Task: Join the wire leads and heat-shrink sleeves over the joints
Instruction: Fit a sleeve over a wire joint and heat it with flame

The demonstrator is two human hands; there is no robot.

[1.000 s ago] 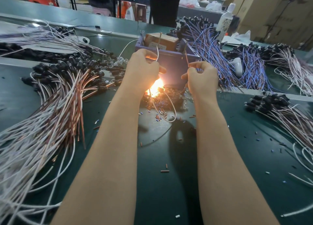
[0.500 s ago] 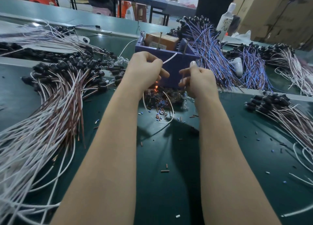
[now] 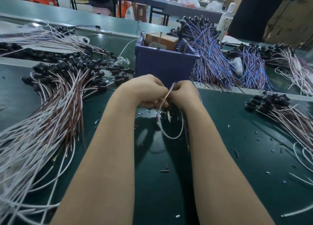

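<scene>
My left hand (image 3: 145,91) and my right hand (image 3: 183,94) meet just in front of the purple box (image 3: 164,64), fingers closed on a thin wire lead (image 3: 169,93) that runs up between them. A white wire loop (image 3: 172,135) hangs down from the hands onto the green mat. Short sleeve pieces (image 3: 165,170) lie scattered on the mat below. The joint itself is hidden by my fingers.
A big fan of white and brown wires with black ends (image 3: 55,97) covers the left. Blue-purple wire bundles (image 3: 210,58) lie right of the box, and more white wires (image 3: 286,113) at the far right. A white bottle (image 3: 226,20) stands behind.
The flame that glowed under my hands a second ago is gone. Both hands have come down and together, now pinching the wire lead close in front of the box.
</scene>
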